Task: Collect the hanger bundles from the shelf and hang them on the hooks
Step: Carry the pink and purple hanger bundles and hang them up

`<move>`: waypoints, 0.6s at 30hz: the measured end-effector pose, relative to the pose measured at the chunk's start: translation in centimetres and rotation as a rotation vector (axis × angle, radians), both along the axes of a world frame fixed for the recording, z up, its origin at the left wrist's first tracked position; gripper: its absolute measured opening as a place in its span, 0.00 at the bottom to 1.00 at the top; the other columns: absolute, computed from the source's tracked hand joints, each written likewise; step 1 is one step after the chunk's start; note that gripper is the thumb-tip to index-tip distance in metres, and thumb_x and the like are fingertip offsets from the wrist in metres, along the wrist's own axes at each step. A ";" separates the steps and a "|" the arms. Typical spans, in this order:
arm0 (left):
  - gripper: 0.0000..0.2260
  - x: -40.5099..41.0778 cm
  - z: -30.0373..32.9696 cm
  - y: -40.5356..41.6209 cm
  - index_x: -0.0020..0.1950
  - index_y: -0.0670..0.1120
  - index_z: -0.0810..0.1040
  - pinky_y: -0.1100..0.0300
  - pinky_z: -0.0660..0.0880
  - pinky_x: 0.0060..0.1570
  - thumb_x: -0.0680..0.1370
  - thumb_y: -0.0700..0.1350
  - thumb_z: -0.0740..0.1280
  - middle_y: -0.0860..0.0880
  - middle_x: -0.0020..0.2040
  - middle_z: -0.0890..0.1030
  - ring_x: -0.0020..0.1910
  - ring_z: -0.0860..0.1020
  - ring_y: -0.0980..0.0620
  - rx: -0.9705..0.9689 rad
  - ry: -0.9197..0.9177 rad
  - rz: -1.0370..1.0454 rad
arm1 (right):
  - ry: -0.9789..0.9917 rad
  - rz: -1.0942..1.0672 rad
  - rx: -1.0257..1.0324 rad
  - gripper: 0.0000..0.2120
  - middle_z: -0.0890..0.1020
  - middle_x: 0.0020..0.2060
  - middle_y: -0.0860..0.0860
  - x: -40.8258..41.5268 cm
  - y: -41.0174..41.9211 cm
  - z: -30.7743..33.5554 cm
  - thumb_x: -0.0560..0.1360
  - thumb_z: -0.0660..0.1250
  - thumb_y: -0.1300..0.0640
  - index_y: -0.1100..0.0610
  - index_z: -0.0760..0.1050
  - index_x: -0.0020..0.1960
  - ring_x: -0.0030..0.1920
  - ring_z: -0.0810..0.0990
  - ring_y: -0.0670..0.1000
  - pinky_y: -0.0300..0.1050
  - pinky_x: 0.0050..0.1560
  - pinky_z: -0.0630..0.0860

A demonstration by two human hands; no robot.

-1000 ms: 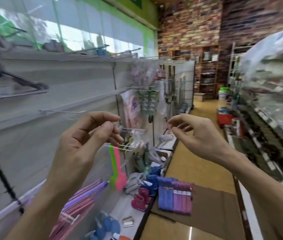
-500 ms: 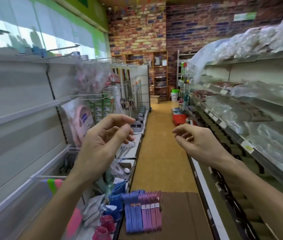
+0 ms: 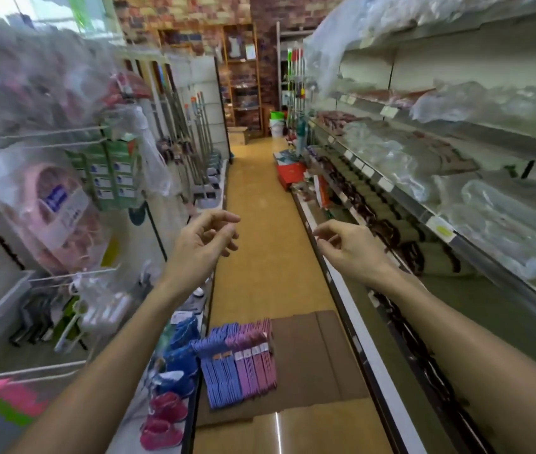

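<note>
View swung down aisle; left hand (image 3: 201,244), right hand (image 3: 349,248) loosely curled, empty, above hanger bundles (image 3: 238,364).

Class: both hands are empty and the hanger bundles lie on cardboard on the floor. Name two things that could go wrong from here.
1. The hanger bundles lie in the aisle on the cardboard; a forward step could likely trip on them.
2. The left hand and right hand are both empty; one loose grab might spill the packed bundles.
</note>
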State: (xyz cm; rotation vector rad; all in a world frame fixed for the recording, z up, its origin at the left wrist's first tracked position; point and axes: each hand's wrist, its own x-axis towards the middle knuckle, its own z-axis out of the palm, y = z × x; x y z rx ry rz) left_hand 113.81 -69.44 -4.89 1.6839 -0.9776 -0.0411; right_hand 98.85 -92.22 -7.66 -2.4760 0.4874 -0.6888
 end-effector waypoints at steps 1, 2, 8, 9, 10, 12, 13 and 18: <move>0.06 1.0 -0.8 -1.0 0.57 0.44 0.79 0.54 0.81 0.43 0.81 0.40 0.65 0.41 0.47 0.82 0.42 0.83 0.48 0.017 0.014 0.010 | 0.024 -0.005 0.009 0.12 0.83 0.51 0.46 0.9 -0.8 -0.9 0.80 0.64 0.54 0.54 0.79 0.62 0.48 0.80 0.43 0.44 0.50 0.80; 0.06 2.1 -1.5 -2.1 0.57 0.44 0.79 0.54 0.81 0.43 0.81 0.40 0.65 0.41 0.47 0.82 0.42 0.83 0.48 0.036 0.026 0.020 | 0.045 -0.006 0.023 0.13 0.83 0.51 0.46 1.8 -1.7 -1.7 0.80 0.63 0.54 0.54 0.79 0.62 0.48 0.80 0.43 0.47 0.51 0.80; 0.07 7.9 -5.2 -7.7 0.57 0.45 0.79 0.52 0.81 0.46 0.81 0.40 0.65 0.42 0.47 0.82 0.41 0.82 0.53 0.116 0.102 0.098 | 0.130 0.035 0.071 0.13 0.83 0.55 0.50 8.6 -7.4 -5.5 0.80 0.63 0.56 0.56 0.79 0.62 0.51 0.80 0.47 0.47 0.55 0.79; 0.07 8.9 -5.6 -8.6 0.58 0.45 0.79 0.51 0.81 0.46 0.81 0.40 0.65 0.43 0.47 0.82 0.41 0.82 0.52 0.124 0.127 0.115 | 0.139 0.042 0.087 0.13 0.83 0.55 0.50 9.9 -8.4 -6.0 0.80 0.63 0.56 0.57 0.79 0.62 0.51 0.80 0.47 0.46 0.54 0.78; 0.07 9.8 -6.3 -9.4 0.57 0.46 0.79 0.51 0.82 0.46 0.81 0.40 0.65 0.43 0.47 0.81 0.42 0.82 0.50 0.131 0.146 0.130 | 0.150 0.043 0.109 0.13 0.83 0.54 0.50 11.2 -9.4 -6.7 0.80 0.63 0.56 0.56 0.79 0.62 0.51 0.80 0.47 0.45 0.53 0.78; 0.07 11.7 -7.8 -10.9 0.57 0.47 0.79 0.52 0.82 0.45 0.81 0.40 0.65 0.44 0.46 0.82 0.44 0.83 0.46 0.142 0.165 0.165 | 0.167 0.036 0.172 0.12 0.82 0.53 0.48 13.9 -11.3 -8.4 0.80 0.64 0.56 0.55 0.79 0.61 0.51 0.80 0.47 0.42 0.51 0.77; 0.07 12.6 -8.8 -11.5 0.57 0.47 0.79 0.53 0.82 0.45 0.81 0.40 0.64 0.44 0.46 0.82 0.44 0.83 0.46 0.147 0.174 0.183 | 0.176 0.036 0.213 0.12 0.82 0.52 0.48 15.2 -12.2 -9.4 0.80 0.64 0.56 0.54 0.79 0.61 0.52 0.80 0.47 0.42 0.51 0.77; 0.08 16.8 -16.0 -13.8 0.59 0.46 0.78 0.53 0.81 0.48 0.82 0.39 0.63 0.45 0.48 0.82 0.43 0.82 0.54 0.192 0.234 0.239 | 0.276 0.075 0.353 0.13 0.81 0.55 0.48 21.0 -15.7 -17.5 0.80 0.64 0.55 0.53 0.78 0.63 0.53 0.80 0.46 0.38 0.46 0.78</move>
